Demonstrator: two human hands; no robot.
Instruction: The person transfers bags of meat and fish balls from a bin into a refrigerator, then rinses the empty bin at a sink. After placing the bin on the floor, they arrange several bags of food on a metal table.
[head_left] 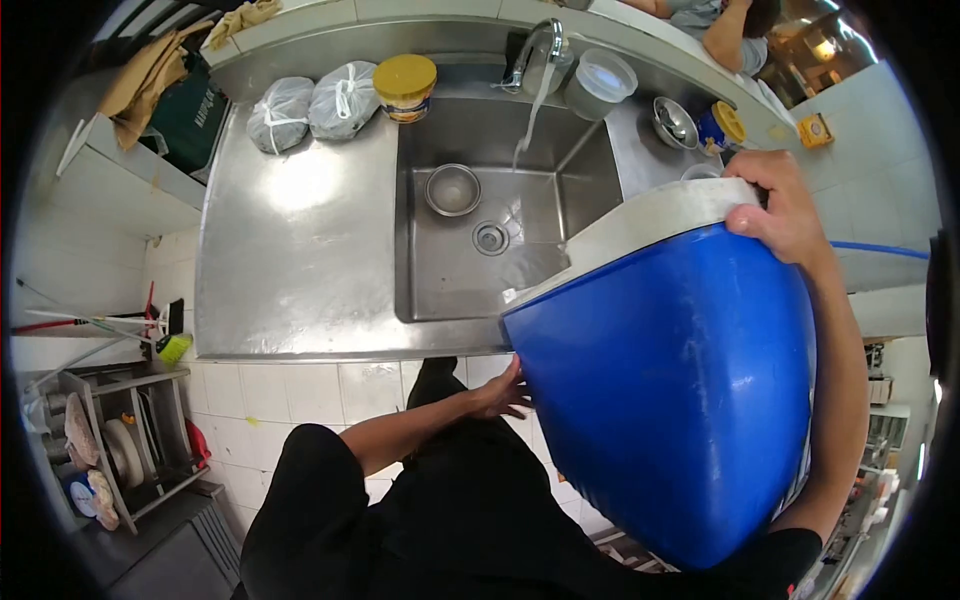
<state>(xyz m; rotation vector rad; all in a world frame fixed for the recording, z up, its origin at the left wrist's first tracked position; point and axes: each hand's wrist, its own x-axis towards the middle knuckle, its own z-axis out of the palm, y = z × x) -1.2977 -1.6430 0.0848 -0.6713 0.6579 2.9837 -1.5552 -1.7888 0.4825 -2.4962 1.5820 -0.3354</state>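
Note:
A big blue cooler box point(650, 370) with a white rim point(660, 212) is tipped on its side at the sink's right front corner, its rim side facing the basin. My right hand point(778, 205) is closed around the far end of that rim, thumb on the blue wall. Low at the near corner of the box, my left hand point(497, 392) has its fingers spread, their tips right at the blue side. The inside of the box is hidden from me.
Water runs from the faucet point(548, 45) into the steel sink point(440, 275), where a metal bowl point(453, 190) sits. Two tied bags point(343, 100) and a yellow-lidded tub point(405, 88) stand behind. A clear container point(600, 85) is beside the faucet; another person's arm point(727, 40) shows beyond.

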